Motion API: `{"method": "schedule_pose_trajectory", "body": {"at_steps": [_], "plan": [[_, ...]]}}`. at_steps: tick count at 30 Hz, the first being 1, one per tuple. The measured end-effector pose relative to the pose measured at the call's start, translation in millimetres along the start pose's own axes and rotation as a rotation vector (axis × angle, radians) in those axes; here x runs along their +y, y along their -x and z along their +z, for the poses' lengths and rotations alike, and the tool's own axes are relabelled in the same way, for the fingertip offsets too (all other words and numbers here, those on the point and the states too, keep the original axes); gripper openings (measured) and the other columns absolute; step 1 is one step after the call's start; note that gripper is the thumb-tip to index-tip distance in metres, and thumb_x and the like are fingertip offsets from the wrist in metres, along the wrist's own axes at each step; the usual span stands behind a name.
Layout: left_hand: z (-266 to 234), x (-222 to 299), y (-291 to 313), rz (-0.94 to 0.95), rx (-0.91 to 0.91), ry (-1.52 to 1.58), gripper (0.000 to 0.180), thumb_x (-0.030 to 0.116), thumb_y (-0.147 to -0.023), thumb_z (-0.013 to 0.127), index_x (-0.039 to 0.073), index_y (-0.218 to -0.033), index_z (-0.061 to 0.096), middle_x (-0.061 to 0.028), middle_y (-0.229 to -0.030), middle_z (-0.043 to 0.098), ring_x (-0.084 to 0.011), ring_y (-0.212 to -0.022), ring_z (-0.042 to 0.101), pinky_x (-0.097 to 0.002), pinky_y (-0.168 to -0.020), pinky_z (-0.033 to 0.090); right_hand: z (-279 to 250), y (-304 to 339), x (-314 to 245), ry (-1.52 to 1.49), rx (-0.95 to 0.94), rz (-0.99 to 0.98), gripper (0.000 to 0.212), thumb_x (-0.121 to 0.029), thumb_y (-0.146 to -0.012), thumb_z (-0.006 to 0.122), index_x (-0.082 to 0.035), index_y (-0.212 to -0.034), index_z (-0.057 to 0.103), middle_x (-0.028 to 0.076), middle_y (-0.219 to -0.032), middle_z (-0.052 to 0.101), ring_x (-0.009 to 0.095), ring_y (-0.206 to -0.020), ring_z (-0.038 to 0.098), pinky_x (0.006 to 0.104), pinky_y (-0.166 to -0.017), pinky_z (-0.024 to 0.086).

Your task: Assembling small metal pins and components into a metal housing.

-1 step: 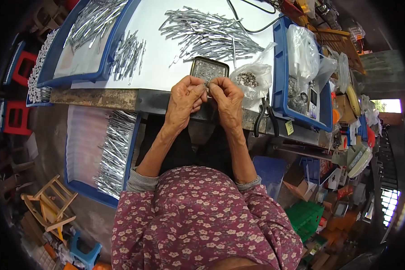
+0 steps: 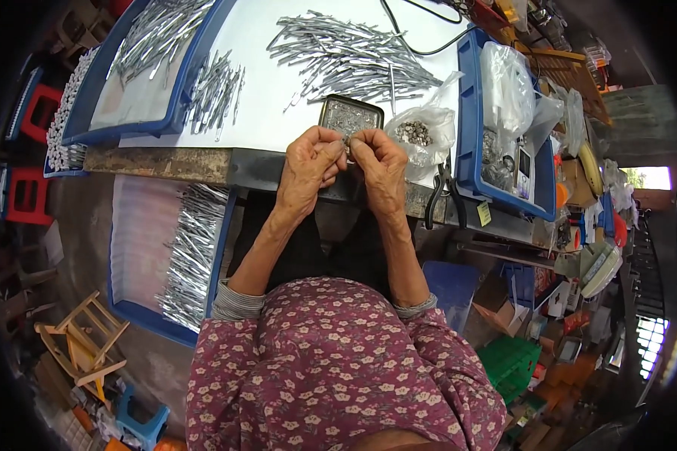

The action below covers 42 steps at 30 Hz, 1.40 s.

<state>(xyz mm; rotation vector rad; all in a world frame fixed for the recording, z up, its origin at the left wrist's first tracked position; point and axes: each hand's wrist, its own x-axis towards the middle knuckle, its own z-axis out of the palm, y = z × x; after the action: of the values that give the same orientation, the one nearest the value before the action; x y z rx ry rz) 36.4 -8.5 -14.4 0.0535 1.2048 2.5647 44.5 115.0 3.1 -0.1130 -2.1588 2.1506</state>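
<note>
"What's held?"
"At the white-covered tabletop (image 2: 256, 98), my left grip (image 2: 306, 169) and right grip (image 2: 384, 169) pinch, before the dark-rimmed rectangular metal tin (image 2: 324, 111), seemingly one tiny greyish piece (image 2: 347, 140) between them."
"Step, and next?"
"Fine fingering, I judge; next wants steadiness."

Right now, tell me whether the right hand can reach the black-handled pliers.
Probably yes: the pliers lie just right of the right hand, with nothing visible covering their handles. It is pinched shut close by the left hand, so it would likely need to open first.
</note>
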Motion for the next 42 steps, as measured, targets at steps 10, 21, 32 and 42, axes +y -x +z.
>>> {"method": "schedule_pose_trajectory", "body": {"at_steps": [10, 21, 32, 42], "plan": [[0.6, 3.4, 0.7, 0.055, 0.02, -0.138, 0.012, 0.011, -0.084, 0.054, 0.001, -0.091, 0.05, -0.0002, -0.062, 0.052, -0.0003, -0.047, 0.039, -0.0133, -0.04, 0.028, -0.1, -3.0, 3.8, 0.029, -0.005, -0.016, 0.01, -0.007, -0.08, 0.055, 0.002, -0.078, 0.057, -0.003, -0.064, 0.05, 0.003, -0.057, 0.041, 0.018, -0.049, 0.033], [5.5, 4.5, 1.6, 0.138, 0.09, -0.382, 0.011, 0.006, -0.081, 0.056, 0.0, -0.09, 0.052, -0.0005, -0.07, 0.055, -0.0042, -0.061, 0.051, -0.016, -0.052, 0.041, -6.5, -2.8, 8.3, 0.101, -0.037, -0.081, 0.011, -0.01, -0.082, 0.053, 0.0, -0.081, 0.057, -0.003, -0.064, 0.05, 0.002, -0.052, 0.041, 0.0162, -0.044, 0.03], [1.5, -5.2, -2.7, 0.188, 0.069, -0.406, 0.015, 0.008, -0.08, 0.059, 0.0, -0.091, 0.053, -0.0002, -0.07, 0.057, -0.0013, -0.057, 0.048, -0.0137, -0.048, 0.034, -11.6, -1.4, 8.2, 0.075, -0.039, -0.073, 0.009, -0.007, -0.081, 0.053, 0.001, -0.078, 0.055, -0.004, -0.064, 0.049, 0.002, -0.054, 0.04, 0.0172, -0.046, 0.031], [4.9, 4.2, 0.6, 0.044, 0.032, -0.301, 0.007, 0.002, -0.078, 0.058, 0.002, -0.083, 0.054, 0.0008, -0.064, 0.054, -0.0016, -0.055, 0.046, -0.0142, -0.046, 0.034, -12.8, 0.8, 4.0, 0.036, -0.028, -0.054, 0.009, -0.006, -0.08, 0.053, 0.002, -0.075, 0.055, -0.004, -0.063, 0.049, 0.002, -0.056, 0.039, 0.018, -0.048, 0.031]]}}
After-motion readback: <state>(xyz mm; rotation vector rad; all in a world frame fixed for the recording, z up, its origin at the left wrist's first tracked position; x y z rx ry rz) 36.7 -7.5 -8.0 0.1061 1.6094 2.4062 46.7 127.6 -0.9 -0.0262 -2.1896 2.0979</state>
